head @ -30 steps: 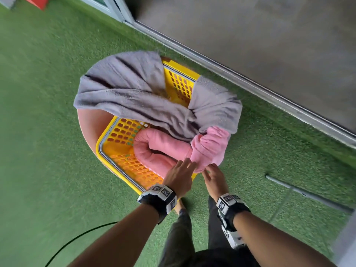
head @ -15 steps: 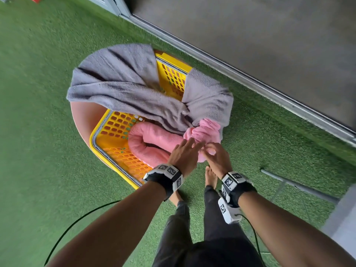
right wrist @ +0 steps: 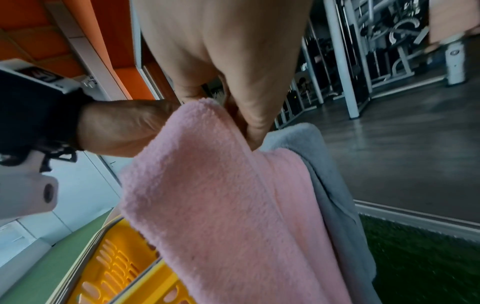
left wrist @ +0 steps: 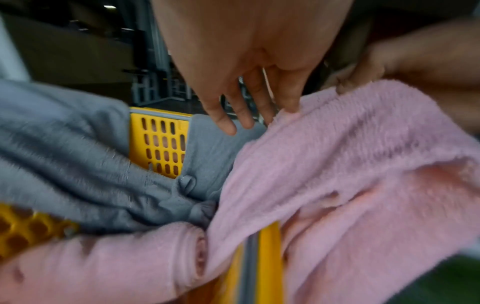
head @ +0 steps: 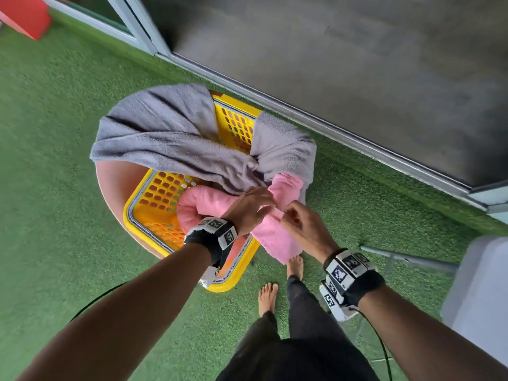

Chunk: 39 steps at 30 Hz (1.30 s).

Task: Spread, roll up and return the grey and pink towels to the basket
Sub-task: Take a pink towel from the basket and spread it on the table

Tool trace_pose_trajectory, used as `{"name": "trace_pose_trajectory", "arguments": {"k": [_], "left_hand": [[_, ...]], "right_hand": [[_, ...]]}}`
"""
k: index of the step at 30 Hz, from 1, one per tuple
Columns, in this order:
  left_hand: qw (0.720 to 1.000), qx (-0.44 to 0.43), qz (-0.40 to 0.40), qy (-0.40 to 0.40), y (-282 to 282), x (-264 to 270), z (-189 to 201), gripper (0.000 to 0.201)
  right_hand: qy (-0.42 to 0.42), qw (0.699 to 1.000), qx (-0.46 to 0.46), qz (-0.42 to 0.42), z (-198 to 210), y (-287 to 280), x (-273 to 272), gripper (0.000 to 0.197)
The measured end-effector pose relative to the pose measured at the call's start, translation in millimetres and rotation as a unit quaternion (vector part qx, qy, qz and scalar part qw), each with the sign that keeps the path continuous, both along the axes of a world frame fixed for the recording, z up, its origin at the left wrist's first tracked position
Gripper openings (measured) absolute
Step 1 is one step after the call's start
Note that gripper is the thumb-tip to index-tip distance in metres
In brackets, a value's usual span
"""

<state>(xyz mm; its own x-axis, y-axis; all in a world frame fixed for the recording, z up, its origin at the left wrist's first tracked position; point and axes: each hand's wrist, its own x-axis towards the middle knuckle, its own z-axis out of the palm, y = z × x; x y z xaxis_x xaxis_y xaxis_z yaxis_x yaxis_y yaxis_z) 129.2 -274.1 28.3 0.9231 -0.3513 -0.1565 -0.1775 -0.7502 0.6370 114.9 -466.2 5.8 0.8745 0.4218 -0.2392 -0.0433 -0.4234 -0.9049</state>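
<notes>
At frame centre both the left hand [head: 248, 209] and right hand [head: 303, 226] pinch the pink towel [head: 272, 237], whose rolled end lies under the grey towel [head: 170, 138], so lifting could drag that off the basket [head: 233, 284].

Both bare forearms reach forward and down, each wrist wrapped in a black band carrying white coded markers. The left hand [head: 248, 207] and right hand [head: 303, 229] meet almost touching above the near edge of the pink towel [head: 270, 237], each pinching its top edge between thumb and curled fingers.
</notes>
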Motion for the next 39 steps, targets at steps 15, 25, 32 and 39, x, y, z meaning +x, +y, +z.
{"name": "trace_pose_trajectory", "arguments": {"k": [15,25,32,39], "left_hand": [[0.961,-0.245,-0.047,-0.115,-31,51,225,0.020],[0.930,-0.324,-0.159,-0.072,-123,72,355,0.034],[0.899,-0.306,-0.218,-0.223,-222,68,467,0.039],[0.927,-0.208,-0.264,-0.165,-269,58,445,0.030]], "right_hand": [[-0.295,0.945,0.000,-0.140,245,-21,27,0.047],[-0.362,0.874,0.062,-0.319,390,-128,8,0.033],[-0.341,0.884,0.061,-0.313,409,-183,-14,0.051],[-0.315,0.887,0.145,-0.304,424,-205,-24,0.064]]}}
